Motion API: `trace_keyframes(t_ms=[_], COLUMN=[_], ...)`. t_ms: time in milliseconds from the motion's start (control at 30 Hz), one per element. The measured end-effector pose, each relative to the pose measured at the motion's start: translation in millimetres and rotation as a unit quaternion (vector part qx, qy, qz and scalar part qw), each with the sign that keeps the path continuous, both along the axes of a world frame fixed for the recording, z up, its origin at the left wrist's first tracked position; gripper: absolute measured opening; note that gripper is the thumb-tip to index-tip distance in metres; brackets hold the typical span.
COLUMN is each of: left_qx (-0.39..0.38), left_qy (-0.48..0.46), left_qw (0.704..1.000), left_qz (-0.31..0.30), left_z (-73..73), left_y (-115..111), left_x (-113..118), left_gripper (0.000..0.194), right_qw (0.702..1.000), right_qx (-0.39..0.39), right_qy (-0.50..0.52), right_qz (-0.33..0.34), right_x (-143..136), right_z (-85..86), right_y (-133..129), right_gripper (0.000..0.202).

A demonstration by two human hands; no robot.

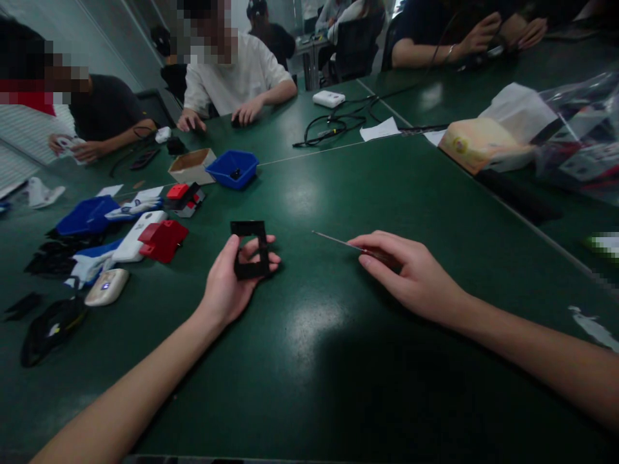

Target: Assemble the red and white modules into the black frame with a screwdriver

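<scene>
My left hand (229, 274) grips a black rectangular frame (264, 254), thumb on its near side and fingers behind it, some showing through its opening. Across a gap to the right, my right hand (403, 267) is closed around the dark handle of a thin screwdriver (338, 241). The screwdriver's slim metal shaft points left toward the frame, and its tip is apart from it. Much of the handle is hidden by my fingers. Both hands are low over the green table (309, 322).
On the left lie red plastic parts (163, 241), a white box-shaped device (140, 237), gloves (94, 263), a blue tray (87, 216) and a coiled cable (53, 328). A blue bin (233, 169) stands farther back. Plastic bags (580, 142) lie at right. Several people sit around.
</scene>
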State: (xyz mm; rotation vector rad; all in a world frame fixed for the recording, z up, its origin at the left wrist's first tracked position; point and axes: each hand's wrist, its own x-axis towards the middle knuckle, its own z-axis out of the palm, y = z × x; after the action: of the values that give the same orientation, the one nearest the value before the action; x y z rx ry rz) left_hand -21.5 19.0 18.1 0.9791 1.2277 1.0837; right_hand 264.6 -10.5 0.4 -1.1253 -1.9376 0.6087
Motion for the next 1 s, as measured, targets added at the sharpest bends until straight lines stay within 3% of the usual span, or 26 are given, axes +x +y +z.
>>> trace_keyframes(t_ms=[167, 333, 500, 600, 667, 733, 767, 833, 867, 933, 1000], left_qx=[-0.091, -0.097, -0.033, 0.095, 0.229, 0.353, 0.372, 0.338, 0.294, 0.179, 0.049], left_qy=[-0.136, -0.170, -0.096, 0.056, 0.224, 0.433, 0.520, 0.659, 0.709, 0.771, 0.792], left_qw=[0.979, 0.970, 0.981, 0.975, 0.931, 0.821, 0.764, 0.672, 0.640, 0.607, 0.606], left_qz=[-0.125, -0.145, -0.168, -0.192, -0.177, -0.117, -0.081, 0.002, 0.032, 0.071, 0.049], left_z=[-6.4, -8.9, -17.1, -13.5, -2.8, 13.2, 22.1, 38.7, 45.4, 54.7, 58.3], left_y=[-33, -44, -47, -38, -22, 0, 12, 33, 40, 50, 52], left_x=[43, 54, 52, 40, 21, -8, -25, -63, -82, -115, -138], left_gripper=[0.041, 0.038, 0.053, 0.042, 0.034, 0.030, 0.033, 0.044, 0.051, 0.059, 0.067], right_qw=[0.998, 0.992, 0.990, 0.990, 0.990, 0.991, 0.991, 0.992, 0.991, 0.991, 0.991], right_qx=[-0.023, -0.017, 0.027, 0.028, 0.016, 0.003, -0.003, -0.016, -0.022, -0.036, -0.051], right_qy=[0.013, -0.006, -0.013, -0.018, -0.024, -0.029, -0.028, -0.026, -0.026, -0.029, -0.030], right_qz=[0.059, 0.123, 0.140, 0.140, 0.137, 0.134, 0.131, 0.126, 0.126, 0.127, 0.121], right_x=[-15, -21, -17, -13, -10, -7, -6, -3, -3, -2, -3], right_z=[2.8, 0.7, -3.6, -4.1, -3.8, -3.4, -3.4, -3.8, -4.2, -5.3, -6.0], right_y=[-15, -19, -16, -16, -16, -15, -14, -12, -12, -11, -10], right_gripper=[0.019, 0.023, 0.010, 0.010, 0.011, 0.011, 0.009, 0.008, 0.009, 0.010, 0.013])
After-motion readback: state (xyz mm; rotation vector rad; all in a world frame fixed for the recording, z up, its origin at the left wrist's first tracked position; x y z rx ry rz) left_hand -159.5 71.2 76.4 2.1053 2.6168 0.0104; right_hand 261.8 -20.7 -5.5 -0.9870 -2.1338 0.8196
